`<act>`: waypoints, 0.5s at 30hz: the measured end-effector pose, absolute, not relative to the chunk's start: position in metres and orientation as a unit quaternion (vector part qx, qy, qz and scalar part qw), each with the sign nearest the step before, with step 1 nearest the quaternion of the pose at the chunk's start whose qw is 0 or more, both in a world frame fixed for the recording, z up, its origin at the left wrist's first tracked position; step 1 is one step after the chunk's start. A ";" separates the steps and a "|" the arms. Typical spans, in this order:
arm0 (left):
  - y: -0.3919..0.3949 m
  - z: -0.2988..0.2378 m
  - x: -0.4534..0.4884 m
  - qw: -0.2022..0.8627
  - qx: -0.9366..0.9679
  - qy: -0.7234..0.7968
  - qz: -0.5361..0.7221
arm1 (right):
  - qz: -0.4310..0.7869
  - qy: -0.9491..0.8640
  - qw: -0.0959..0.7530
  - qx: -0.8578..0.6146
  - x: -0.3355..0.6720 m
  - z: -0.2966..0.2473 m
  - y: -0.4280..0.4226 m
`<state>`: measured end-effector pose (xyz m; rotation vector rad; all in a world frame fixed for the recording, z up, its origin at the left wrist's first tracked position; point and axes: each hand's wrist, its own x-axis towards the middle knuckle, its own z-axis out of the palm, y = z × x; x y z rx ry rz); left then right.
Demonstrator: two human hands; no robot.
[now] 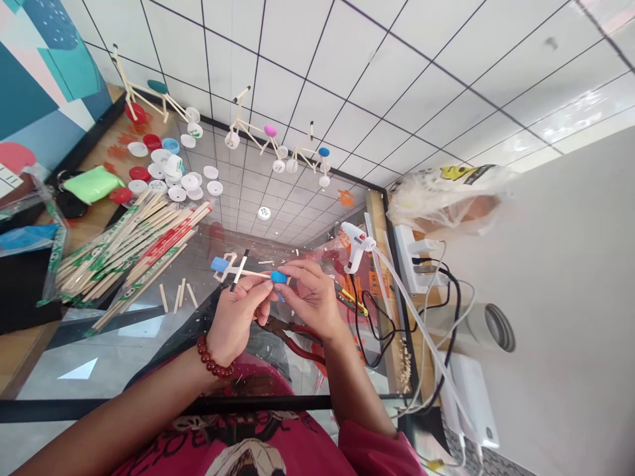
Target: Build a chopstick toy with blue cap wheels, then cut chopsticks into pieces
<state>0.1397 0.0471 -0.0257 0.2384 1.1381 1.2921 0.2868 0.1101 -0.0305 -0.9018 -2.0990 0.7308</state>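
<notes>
Wooden-stick bicycle model (pixel 253 273) lies crosswise, long axis running left to a blue bottle cap (pixel 219 265) — the left hand (pixel 238 318) pinches its sticks in a narrow grip, the right hand (pixel 312 297) closes on a second blue cap (pixel 278 277) at the model's right end — with a white hot glue gun (pixel 354 246) just beyond.

Hands (pixel 312 297) — chopsticks (pixel 124 254) left, glue gun (pixel 354 244) right
</notes>
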 end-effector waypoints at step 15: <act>0.048 -0.027 0.150 0.610 0.071 0.493 0.616 | 0.256 -0.831 0.357 -0.340 0.285 -0.029 0.112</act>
